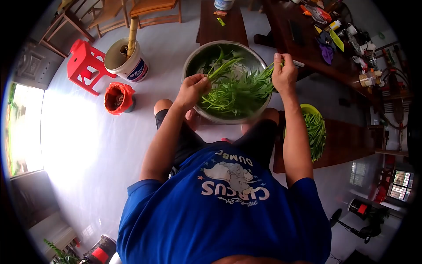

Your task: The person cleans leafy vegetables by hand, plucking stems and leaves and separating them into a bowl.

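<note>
A wide metal basin (190, 66) in front of my knees holds a loose heap of leafy water spinach (239, 94). Over its left rim, my left hand (193, 90) has its fingers closed on the stems of several green sprigs (224, 69) that point into the basin. My right hand (285, 74) is raised at the right rim, thumb and fingertips pinched on a water spinach stem whose leaves trail back to the heap. A pale, narrow object (299, 64) shows just behind the right hand; I cannot make out what it is.
To the right, a yellow-green bowl (311, 108) of long green stems stands on a dark wooden bench (340, 145). At left are a red-lined bin (118, 97), a white bucket (115, 61) and a red stool (83, 64). A cluttered dark table (285, 22) fills the upper right.
</note>
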Demonstrator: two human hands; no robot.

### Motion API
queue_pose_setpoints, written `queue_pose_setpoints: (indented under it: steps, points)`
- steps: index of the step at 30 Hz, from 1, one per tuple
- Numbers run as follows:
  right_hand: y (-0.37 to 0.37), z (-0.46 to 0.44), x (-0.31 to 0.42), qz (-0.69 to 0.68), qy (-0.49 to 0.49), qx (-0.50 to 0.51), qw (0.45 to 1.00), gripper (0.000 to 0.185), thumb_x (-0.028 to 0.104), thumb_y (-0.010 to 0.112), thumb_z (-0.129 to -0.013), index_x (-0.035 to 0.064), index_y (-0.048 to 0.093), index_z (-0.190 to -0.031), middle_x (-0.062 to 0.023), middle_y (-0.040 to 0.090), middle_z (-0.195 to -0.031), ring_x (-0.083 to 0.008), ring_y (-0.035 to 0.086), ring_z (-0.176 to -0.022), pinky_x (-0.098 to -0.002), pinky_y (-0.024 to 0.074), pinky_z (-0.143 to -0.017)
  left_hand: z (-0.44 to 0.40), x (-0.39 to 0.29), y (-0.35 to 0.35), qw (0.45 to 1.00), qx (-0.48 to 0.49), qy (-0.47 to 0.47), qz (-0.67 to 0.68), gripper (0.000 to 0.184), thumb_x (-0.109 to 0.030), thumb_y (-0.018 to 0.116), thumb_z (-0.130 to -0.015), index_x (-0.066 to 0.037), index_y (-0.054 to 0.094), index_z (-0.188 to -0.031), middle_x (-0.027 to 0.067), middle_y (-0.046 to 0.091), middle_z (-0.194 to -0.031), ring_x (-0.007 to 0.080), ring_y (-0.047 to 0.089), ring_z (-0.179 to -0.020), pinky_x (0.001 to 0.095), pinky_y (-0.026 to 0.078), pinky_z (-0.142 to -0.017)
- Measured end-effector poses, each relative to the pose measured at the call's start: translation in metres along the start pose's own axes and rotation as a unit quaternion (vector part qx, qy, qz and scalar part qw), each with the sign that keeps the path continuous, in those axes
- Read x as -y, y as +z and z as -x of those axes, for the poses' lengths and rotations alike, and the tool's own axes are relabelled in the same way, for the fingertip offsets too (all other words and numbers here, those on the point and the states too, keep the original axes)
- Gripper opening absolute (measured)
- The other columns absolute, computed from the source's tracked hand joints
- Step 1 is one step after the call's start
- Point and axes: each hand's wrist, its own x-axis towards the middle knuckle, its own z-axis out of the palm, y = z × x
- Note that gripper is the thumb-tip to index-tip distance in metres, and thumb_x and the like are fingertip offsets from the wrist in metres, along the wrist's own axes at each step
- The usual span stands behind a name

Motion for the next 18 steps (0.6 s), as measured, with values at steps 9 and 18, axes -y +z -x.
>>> queue_pose_setpoints:
  steps: [9, 18]
  points:
    - [0.009, 0.007, 0.039, 0.013, -0.138, 0.092, 0.986, 0.019, 0.021, 0.06, -0.101, 0.0047, 0.056, -0.092, -0.018, 0.065, -0.075, -0.0376, 0.065, -0.067, -0.0459, 0.0494, -0.059, 0.011, -0.018, 0.017, 0.998, -0.014, -0.047, 0.037, 0.021, -0.007, 0.058, -0.098, -0.001, 0.062, -0.118, 0.0032, 0.066, -0.096, 0.0083, 0.059, -0.083, 0.0192, 0.047, -0.07]
    - [0.054, 0.036, 0.053, 0.004, -0.26, 0.232, 0.937, 0.004, 0.013, 0.062, -0.089, 0.0102, 0.064, -0.09, -0.0104, 0.067, -0.071, -0.0311, 0.069, -0.069, -0.0441, 0.0544, -0.061, 0.009, -0.015, 0.028, 0.993, -0.01, 0.001, -0.115, 0.022, -0.012, 0.063, -0.097, 0.001, 0.066, -0.114, 0.0016, 0.068, -0.09, 0.0073, 0.059, -0.079, 0.0228, 0.048, -0.071]
